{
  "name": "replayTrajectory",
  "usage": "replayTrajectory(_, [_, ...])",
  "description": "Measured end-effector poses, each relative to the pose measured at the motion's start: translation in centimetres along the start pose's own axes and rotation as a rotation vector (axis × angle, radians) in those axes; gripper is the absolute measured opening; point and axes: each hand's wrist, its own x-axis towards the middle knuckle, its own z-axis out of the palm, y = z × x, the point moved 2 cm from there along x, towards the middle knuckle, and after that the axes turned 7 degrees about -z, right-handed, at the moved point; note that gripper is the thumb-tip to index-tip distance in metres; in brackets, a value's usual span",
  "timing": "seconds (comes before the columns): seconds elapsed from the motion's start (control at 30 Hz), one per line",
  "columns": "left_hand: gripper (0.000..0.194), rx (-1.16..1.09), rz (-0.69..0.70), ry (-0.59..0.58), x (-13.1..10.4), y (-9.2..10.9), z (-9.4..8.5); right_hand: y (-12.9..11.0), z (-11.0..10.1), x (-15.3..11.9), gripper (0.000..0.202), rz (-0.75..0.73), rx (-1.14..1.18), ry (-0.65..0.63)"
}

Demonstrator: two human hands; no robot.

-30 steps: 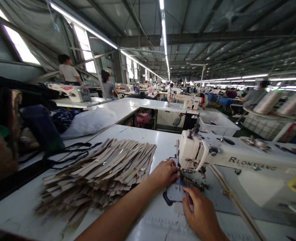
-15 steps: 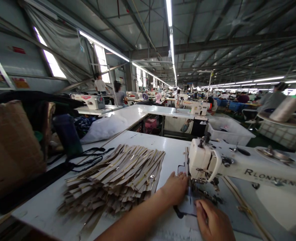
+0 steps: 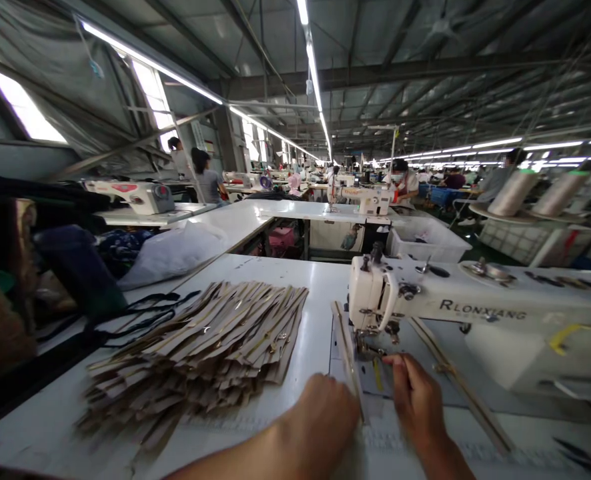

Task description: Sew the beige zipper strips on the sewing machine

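Head view, my only feed. Near zip [image 3: 344, 343] lies lengthwise on the tabletop [image 3: 320, 287], just left of the machine [image 3: 475, 297], its near end running down along the thumb side of my left hand [image 3: 331, 410]. That hand is curled into a loose fist, back toward me. Fingertips hidden, so I can't tell whether it's pinching the tape or just resting by it. My right hand [image 3: 418, 393] is half curled, index finger pointing in at the needle end, thumb close beside it; can't tell if anything is pinched there. A small yellow strip [image 3: 377, 375] lies between the hands. Second zip [image 3: 460, 390] slants out from under the machine arm, past the right hand, not held. Pile [image 3: 210, 347] of similar strips sits left, apart from both.

Handling, my read: zip is light, tape soft and floppy sideways, teeth stiffer lengthwise. Slick metal, so I'd take the flat tape near its end, off the teeth, fingers clear of the needle. Not fragile, but it'd twist if gripped at one point.
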Motion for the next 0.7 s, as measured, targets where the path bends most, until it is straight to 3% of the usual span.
replayTrajectory(0.07, [0.022, 0.045, 0.040, 0.053, 1.1, -1.6, -2.4, 0.2, 0.1, 0.0, 0.034, 0.008, -0.014, 0.012])
replayTrajectory(0.13, [0.022, -0.057, 0.186, 0.115, 2.6, -2.9, -3.4, 0.4, 0.2, 0.1, 0.033, 0.004, -0.032, 0.012])
replayTrajectory(0.27, [0.033, -0.173, 0.378, 0.087, 4.7, -3.9, -2.1, 0.6, 0.3, 0.2, 0.033, -0.008, -0.061, 0.006])
replayTrajectory(0.37, [0.023, -0.130, 0.372, 0.044, 4.7, -3.7, -1.3, 0.6, 0.2, 0.3, 0.034, -0.013, -0.086, 0.009])
replayTrajectory(0.47, [0.014, -0.070, 0.335, 0.019, 4.1, -3.4, -1.9, 0.6, 0.2, 0.3, 0.033, -0.025, -0.097, 0.012])
replayTrajectory(0.57, [0.013, -0.167, 0.364, 0.010, 2.6, -2.9, -4.3, 0.6, 0.2, 0.3, 0.033, -0.025, -0.102, 0.025])
replayTrajectory(0.7, [0.003, -0.611, 0.380, 0.033, -0.4, -1.8, -9.9, 0.3, 0.1, 0.3, 0.032, -0.047, -0.087, 0.036])
